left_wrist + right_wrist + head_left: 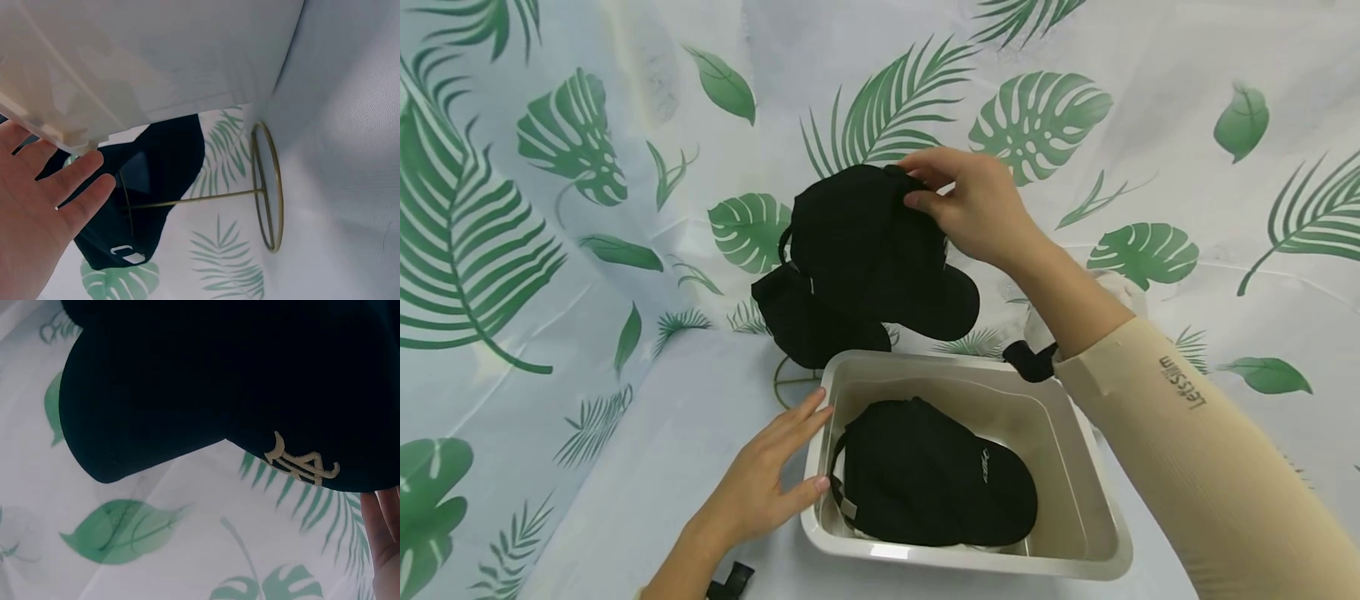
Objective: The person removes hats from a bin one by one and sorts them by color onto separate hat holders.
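Observation:
My right hand pinches the crown of a black baseball cap and holds it in the air above the far side of a pale plastic bin. Light embroidery on this cap's front shows in the right wrist view. With fingers extended, my left hand touches the bin's left rim. Inside the bin lies another black baseball cap, brim to the right. Behind the held one, a third black cap sits on a gold wire stand; its strap buckle shows in the left wrist view.
A whitish object, mostly hidden by the right forearm, stands behind the bin's far right corner. Leaf-patterned sheeting hangs behind the pale table surface.

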The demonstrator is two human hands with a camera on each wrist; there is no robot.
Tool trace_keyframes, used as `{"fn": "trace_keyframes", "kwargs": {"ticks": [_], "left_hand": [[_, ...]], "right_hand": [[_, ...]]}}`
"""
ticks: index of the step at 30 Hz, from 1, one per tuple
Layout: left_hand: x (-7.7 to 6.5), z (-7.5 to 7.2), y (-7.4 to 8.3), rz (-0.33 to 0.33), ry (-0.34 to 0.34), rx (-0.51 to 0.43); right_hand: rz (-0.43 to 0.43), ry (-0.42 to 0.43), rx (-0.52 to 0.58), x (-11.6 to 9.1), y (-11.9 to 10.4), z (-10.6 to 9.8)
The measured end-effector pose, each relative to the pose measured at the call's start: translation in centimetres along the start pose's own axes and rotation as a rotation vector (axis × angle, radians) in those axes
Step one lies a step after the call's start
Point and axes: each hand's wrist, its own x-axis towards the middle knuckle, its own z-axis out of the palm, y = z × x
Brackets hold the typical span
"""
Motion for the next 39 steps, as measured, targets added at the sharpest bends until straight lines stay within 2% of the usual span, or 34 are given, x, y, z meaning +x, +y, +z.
{"fn": "trace_keyframes", "kwargs": {"ticks": [9, 15, 22, 27, 35, 39], "left_hand": [[0.1, 0.0, 0.0, 0.013, 0.012, 0.002], [0.0, -0.1, -0.1, 0.013, 0.021, 0.007], [-0.1, 0.0, -0.2, 0.015, 0.014, 0.006], [0.1, 0.0, -0.2, 0.021, 0.000, -0.002], [0.0, 0.0, -0.1, 0.015, -0.001, 0.002], [0.0, 0.0, -0.1, 0.010, -0.004, 0.000]], "right_hand": [[0.031, -0.053, -0.003, 2.2, -0.1, 2.9], [0.026, -0.101, -0.030, 3.0, 0.2, 5.7], [0.051, -0.136, -0.065, 2.6, 1.2, 8.3], [0.053, -0.131, -0.077, 2.2, 1.8, 9.3], [0.024, -0.086, -0.037, 1.5, 2.1, 11.3], [0.011, -0.098, -0.052, 1.3, 2.1, 12.0]]}}
